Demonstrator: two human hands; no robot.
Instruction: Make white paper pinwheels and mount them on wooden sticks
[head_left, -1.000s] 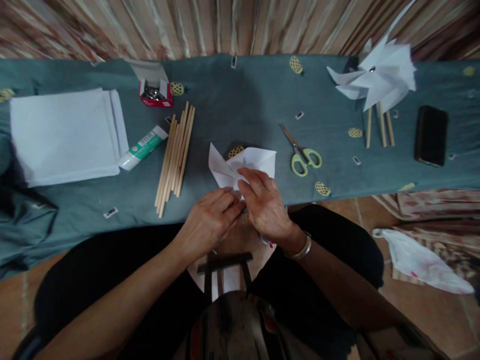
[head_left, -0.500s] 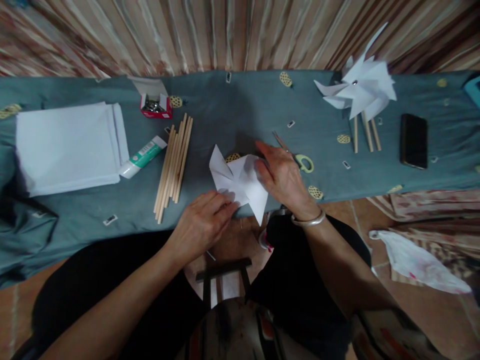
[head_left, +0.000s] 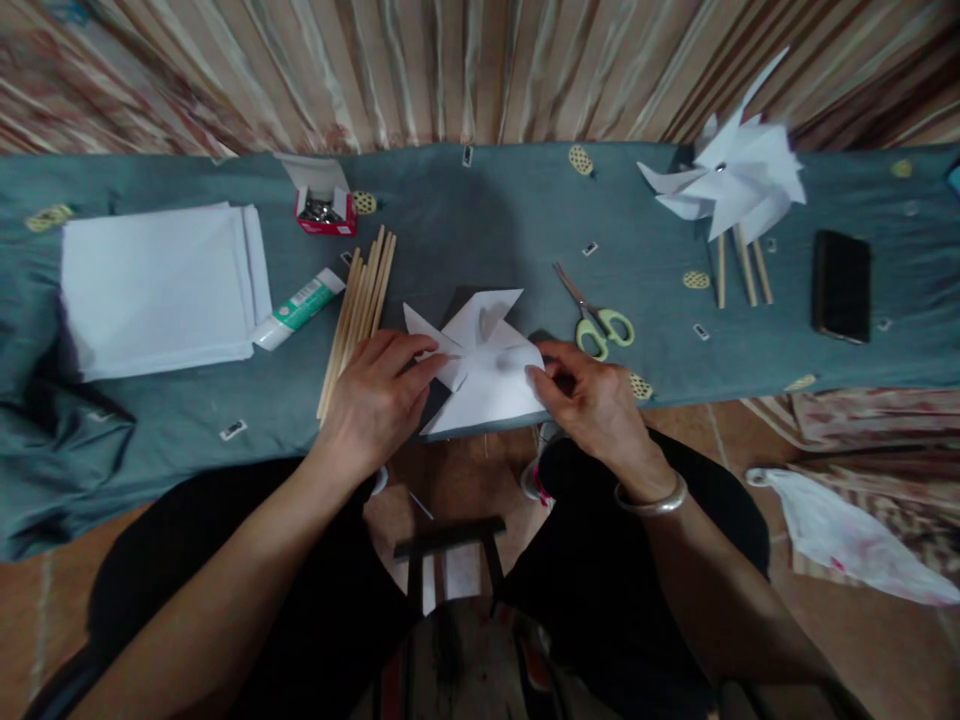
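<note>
A white paper pinwheel (head_left: 487,365) lies at the table's front edge, its folded blades pointing outward. My left hand (head_left: 382,390) pinches its left side between thumb and fingers. On the opposite side, my right hand (head_left: 589,395) grips the paper's right edge, thumb on top and fingers partly hidden. Beside my left hand lies a bundle of wooden sticks (head_left: 364,290), its lower end partly covered by the hand. Green-handled scissors (head_left: 592,310) rest just beyond my right hand, blades slightly apart.
A stack of white paper (head_left: 157,290), a glue tube (head_left: 300,308) and a red box of metal pins (head_left: 326,215) stand to the left. Several pinwheels on sticks (head_left: 739,185) lie at the back right, near a black phone (head_left: 841,285). A curtain (head_left: 450,70) hangs behind the table.
The pinwheel has been turned, so its blades point other ways. My left hand has moved up onto its left side; my right hand has shifted down to its right edge, uncovering the scissors.
</note>
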